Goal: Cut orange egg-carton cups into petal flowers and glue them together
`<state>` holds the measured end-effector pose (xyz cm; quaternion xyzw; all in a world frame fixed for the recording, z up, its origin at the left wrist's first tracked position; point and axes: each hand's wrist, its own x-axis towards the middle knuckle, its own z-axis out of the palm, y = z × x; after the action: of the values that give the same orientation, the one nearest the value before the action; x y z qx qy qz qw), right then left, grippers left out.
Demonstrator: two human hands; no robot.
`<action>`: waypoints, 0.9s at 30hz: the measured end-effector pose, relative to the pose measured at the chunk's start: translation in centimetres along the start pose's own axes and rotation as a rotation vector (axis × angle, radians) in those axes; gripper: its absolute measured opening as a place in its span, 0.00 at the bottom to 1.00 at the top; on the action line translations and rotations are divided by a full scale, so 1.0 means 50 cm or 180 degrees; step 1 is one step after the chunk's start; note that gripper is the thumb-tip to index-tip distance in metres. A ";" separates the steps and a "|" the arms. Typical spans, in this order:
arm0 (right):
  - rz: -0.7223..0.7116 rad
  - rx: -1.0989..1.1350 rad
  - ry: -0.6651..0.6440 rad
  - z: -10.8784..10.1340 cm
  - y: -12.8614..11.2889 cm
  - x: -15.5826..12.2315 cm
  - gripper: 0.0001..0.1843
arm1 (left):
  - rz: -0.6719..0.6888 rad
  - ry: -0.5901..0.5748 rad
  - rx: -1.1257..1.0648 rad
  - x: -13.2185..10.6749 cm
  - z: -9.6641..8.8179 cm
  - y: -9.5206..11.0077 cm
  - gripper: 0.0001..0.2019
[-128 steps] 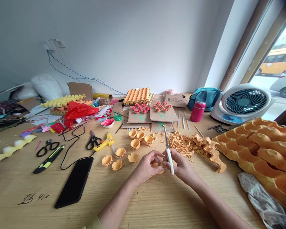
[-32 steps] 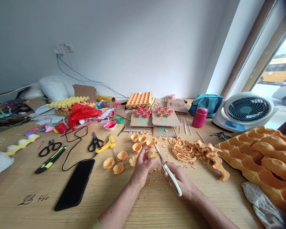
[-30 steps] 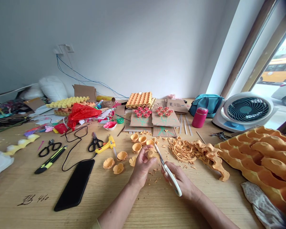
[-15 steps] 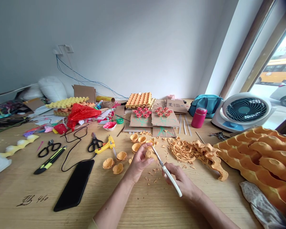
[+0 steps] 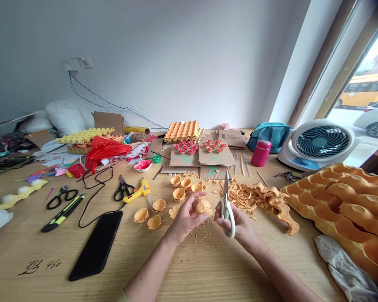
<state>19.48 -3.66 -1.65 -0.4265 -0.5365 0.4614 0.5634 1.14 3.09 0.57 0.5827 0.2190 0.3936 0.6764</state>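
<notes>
Between the fingers and thumb of my left hand (image 5: 186,217) is an orange egg-carton cup (image 5: 204,207), its edge cut into rounded petals. My right hand (image 5: 236,220) grips white-handled scissors (image 5: 227,205), blades pointing up and away from me, apart from the cup. Small orange scraps lie on the table under the hands. Left of my left hand sit petal-edged cups, among them one cup (image 5: 154,222) and a stacked pair (image 5: 141,215). Beyond the hands stand more cups (image 5: 179,194). A heap of orange trimmings (image 5: 239,195) lies behind my right hand.
Large orange egg trays (image 5: 343,201) fill the right side, near a fan (image 5: 321,144) and a pink bottle (image 5: 261,153). To the left are a phone (image 5: 96,245), a yellow glue gun (image 5: 138,191), a utility knife (image 5: 63,213) and black scissors (image 5: 123,189). Cardboard with red flowers (image 5: 216,155) stands behind.
The scissors have moved away from the cup and swung upright, from lying slanted with blades at its edge. The cup has turned in my left hand, showing its petals. The view has shifted slightly.
</notes>
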 end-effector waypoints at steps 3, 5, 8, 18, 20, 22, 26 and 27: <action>0.0033 0.0092 0.0171 0.008 -0.007 0.001 0.25 | -0.0059 -0.0064 0.0054 -0.003 0.010 -0.002 0.26; 0.0084 0.0138 0.0222 0.011 -0.007 0.001 0.26 | -0.0108 -0.0116 0.0092 -0.004 0.015 -0.003 0.25; 0.0075 0.0228 0.0196 0.012 -0.001 0.000 0.26 | -0.0143 -0.0196 0.0040 -0.004 0.017 -0.006 0.26; -0.0064 0.0015 0.0410 0.002 0.015 0.001 0.21 | -0.0195 -0.0079 -0.0346 -0.003 0.007 -0.012 0.19; -0.0072 -0.0013 0.0544 -0.001 0.017 0.005 0.22 | -0.0025 -0.0050 -0.0155 -0.003 0.008 -0.012 0.19; -0.0046 0.0006 0.0624 -0.004 0.017 0.008 0.24 | 0.0114 0.0028 0.0082 -0.002 0.009 -0.013 0.19; 0.0092 0.0122 0.0568 -0.003 0.009 0.010 0.26 | 0.0363 0.0166 0.0597 -0.002 0.007 -0.019 0.17; 0.0137 0.0136 0.0524 -0.001 0.006 0.009 0.27 | 0.0474 0.0218 0.0810 -0.003 0.007 -0.020 0.16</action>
<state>19.53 -3.13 -1.86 -0.4623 -0.4692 0.4480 0.6045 1.61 2.74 -0.32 0.6646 0.2463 0.4314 0.5582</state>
